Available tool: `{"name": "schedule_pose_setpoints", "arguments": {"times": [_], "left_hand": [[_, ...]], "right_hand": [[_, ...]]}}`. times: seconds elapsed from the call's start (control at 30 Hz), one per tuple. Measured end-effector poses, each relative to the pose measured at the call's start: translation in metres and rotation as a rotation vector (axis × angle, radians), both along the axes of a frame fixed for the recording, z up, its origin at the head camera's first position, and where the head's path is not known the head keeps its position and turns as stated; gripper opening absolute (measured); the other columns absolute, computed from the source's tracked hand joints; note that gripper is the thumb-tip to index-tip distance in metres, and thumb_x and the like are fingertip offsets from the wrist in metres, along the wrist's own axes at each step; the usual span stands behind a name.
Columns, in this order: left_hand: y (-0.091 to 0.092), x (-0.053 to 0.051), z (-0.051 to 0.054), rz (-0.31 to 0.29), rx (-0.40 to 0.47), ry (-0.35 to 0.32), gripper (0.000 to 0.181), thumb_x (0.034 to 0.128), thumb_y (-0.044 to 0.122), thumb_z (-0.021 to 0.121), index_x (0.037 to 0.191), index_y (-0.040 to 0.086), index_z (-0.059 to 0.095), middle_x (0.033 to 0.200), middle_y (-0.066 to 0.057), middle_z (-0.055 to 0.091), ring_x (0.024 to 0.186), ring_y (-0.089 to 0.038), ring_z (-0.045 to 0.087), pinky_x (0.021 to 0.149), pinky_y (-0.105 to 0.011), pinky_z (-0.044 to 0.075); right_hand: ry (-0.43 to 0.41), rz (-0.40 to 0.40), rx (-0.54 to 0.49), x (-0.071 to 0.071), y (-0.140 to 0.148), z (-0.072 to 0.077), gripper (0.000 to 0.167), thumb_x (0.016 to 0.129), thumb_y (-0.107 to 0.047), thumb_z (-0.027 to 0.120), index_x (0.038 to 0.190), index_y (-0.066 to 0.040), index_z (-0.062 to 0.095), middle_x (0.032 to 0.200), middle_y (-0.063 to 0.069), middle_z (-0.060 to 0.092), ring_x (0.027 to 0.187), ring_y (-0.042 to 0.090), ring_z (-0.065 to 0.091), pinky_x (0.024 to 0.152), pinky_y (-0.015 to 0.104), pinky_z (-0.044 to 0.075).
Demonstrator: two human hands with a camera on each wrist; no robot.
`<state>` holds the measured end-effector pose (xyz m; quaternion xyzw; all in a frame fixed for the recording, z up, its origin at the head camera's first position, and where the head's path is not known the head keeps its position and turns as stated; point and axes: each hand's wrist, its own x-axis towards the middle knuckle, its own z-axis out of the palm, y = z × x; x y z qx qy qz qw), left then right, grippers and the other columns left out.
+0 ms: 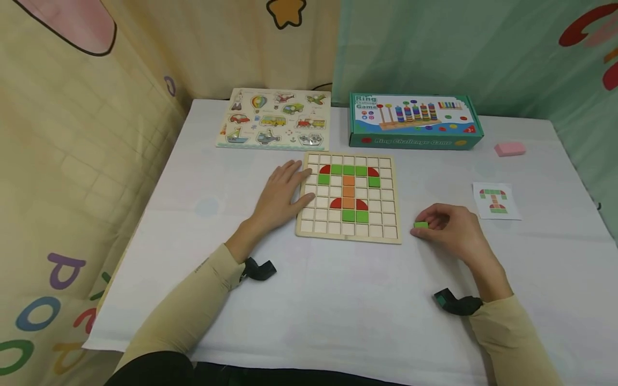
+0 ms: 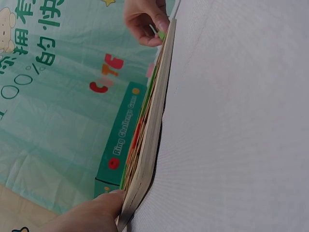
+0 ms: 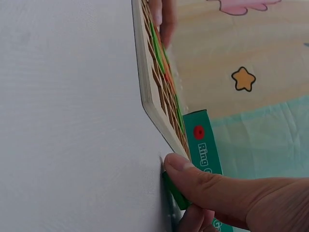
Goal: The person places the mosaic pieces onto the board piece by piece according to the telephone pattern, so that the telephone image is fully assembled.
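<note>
A wooden grid board (image 1: 350,238) lies on the table, with green squares, orange squares and red quarter-round pieces set in its cells. The fingers and thumb of my left hand (image 1: 282,192) rest on the board's left edge, holding nothing. To the right of the board, my right hand (image 1: 451,229) pinches a green block (image 1: 421,224) between thumb and fingers, just above or on the table. In the right wrist view the same green block (image 3: 175,191) shows under the thumb. Beside that hand lies a white pattern card (image 1: 496,201) printed with a similar coloured figure.
A vehicle picture puzzle (image 1: 273,119) lies behind the board at left. The green Ring Challenge Game box (image 1: 416,122) stands at the back centre. A pink block (image 1: 509,149) sits at the back right. Printed curtains hang behind and left of the white-covered table (image 1: 338,305).
</note>
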<state>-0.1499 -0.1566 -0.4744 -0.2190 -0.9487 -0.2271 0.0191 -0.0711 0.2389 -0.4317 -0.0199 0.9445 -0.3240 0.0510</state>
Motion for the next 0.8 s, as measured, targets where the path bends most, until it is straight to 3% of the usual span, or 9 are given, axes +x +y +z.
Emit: {"name": "schedule_pose_setpoints", "arguments": {"times": [0.17,0.33,0.57,0.8], "left_hand": [[-0.001,0.002,0.002,0.004,-0.006,-0.004,0.066,0.105,0.047,0.059,0.159,0.013,0.046,0.172,-0.014,0.032,0.163,-0.031,0.019,0.135,-0.049,0.009],[-0.002,0.002,0.002,0.002,-0.01,-0.001,0.066,0.1049,0.048,0.059,0.159,0.012,0.046,0.172,-0.015,0.032,0.163,-0.032,0.019,0.135,-0.05,0.01],[-0.002,0.002,0.001,0.005,-0.014,0.001,0.067,0.1049,0.048,0.059,0.16,0.013,0.045,0.172,-0.015,0.032,0.163,-0.032,0.019,0.135,-0.05,0.009],[0.002,0.001,0.001,0.0,-0.004,0.0,0.066,0.1051,0.048,0.059,0.16,0.014,0.045,0.172,-0.015,0.032,0.163,-0.032,0.019,0.135,-0.05,0.009]], "right_hand": [[-0.003,0.038,-0.004,0.002,-0.001,0.002,0.02,0.087,-0.02,0.088,0.098,-0.007,0.077,0.084,0.005,0.067,0.079,0.017,0.057,0.064,0.018,0.045],[0.021,0.113,-0.021,0.001,-0.013,0.009,0.019,0.093,-0.021,0.084,0.103,-0.006,0.078,0.09,0.006,0.072,0.088,0.02,0.061,0.073,0.014,0.049],[0.056,0.206,-0.105,-0.018,-0.074,0.018,0.015,0.097,-0.016,0.079,0.107,-0.005,0.077,0.097,0.008,0.073,0.09,0.022,0.063,0.078,0.028,0.059],[0.184,0.277,-0.181,-0.029,-0.133,0.004,0.009,0.092,-0.016,0.084,0.098,-0.01,0.08,0.086,0.003,0.074,0.076,0.017,0.062,0.067,0.027,0.053]]}}
